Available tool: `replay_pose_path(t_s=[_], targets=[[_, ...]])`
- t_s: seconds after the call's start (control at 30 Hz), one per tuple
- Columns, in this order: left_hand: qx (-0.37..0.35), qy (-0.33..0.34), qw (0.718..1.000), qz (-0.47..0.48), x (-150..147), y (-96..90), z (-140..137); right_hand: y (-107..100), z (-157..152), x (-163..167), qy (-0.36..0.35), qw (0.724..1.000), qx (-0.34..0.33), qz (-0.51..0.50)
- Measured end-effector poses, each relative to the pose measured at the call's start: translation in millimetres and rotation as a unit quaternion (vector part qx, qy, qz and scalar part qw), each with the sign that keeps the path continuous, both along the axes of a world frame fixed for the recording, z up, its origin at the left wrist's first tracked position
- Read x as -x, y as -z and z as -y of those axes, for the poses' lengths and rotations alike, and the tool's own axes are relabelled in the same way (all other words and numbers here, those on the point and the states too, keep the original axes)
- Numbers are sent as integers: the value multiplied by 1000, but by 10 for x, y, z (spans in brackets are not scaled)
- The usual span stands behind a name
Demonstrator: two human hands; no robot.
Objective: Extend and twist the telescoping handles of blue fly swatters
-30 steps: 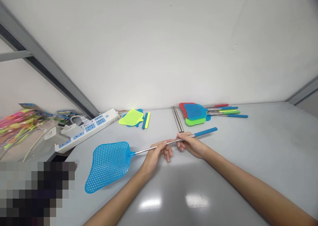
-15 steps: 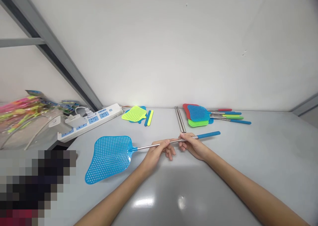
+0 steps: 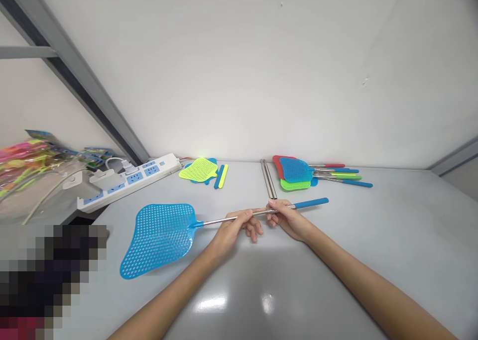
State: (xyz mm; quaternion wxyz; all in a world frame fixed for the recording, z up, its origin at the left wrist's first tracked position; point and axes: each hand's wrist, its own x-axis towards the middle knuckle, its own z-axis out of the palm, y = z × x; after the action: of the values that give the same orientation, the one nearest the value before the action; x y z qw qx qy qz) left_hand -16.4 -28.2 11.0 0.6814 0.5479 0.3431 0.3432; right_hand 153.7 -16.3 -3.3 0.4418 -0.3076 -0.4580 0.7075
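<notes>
A blue fly swatter (image 3: 160, 238) with a perforated head, a thin metal rod and a blue grip lies across both hands. My left hand (image 3: 237, 228) pinches the rod between thumb and fingers, nearer the head. Closer to the blue grip, my right hand (image 3: 289, 219) is closed on the same rod. Just beyond the right hand, metal tubes (image 3: 268, 178) lie side by side on the table. The swatter's head is at the left, its grip at the right.
Finished-looking swatters (image 3: 295, 170) in red, blue and green are stacked at the back right. Loose yellow and blue swatter heads (image 3: 199, 170) lie at the back left beside two handle grips (image 3: 221, 176). A white power strip (image 3: 130, 180) with plugs and bagged items (image 3: 32, 163) stand farther left.
The view has shifted slightly, so everything sits a little farther left in the picture. Both hands keep their hold on the swatter's rod with hardly any movement.
</notes>
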Motion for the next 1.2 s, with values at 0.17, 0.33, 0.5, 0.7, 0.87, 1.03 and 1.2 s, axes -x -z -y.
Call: replay_pose_path(t_s=[0.17, 0.33, 0.5, 0.7, 0.87, 1.03, 1.2], targets=[[13, 15, 1000, 15, -2, -34, 8, -21, 9, -5, 1, 1000, 2, 14], [12, 2, 1000, 22, -5, -22, 17, -11, 5, 2, 8, 1000, 10, 5], [14, 9, 999, 34, 6, -28, 14, 0, 4, 9, 11, 1000, 6, 5], [28, 33, 998, 39, 17, -83, 25, 7, 2, 12, 16, 999, 1, 33], [-1, 27, 1000, 13, 14, -90, 60, 17, -11, 25, 26, 999, -4, 39], [-10, 22, 1000, 2, 13, -71, 66, 21, -18, 40, 31, 999, -1, 43], [-13, 26, 1000, -2, 16, -81, 62, 27, -21, 50, 34, 999, -2, 31]])
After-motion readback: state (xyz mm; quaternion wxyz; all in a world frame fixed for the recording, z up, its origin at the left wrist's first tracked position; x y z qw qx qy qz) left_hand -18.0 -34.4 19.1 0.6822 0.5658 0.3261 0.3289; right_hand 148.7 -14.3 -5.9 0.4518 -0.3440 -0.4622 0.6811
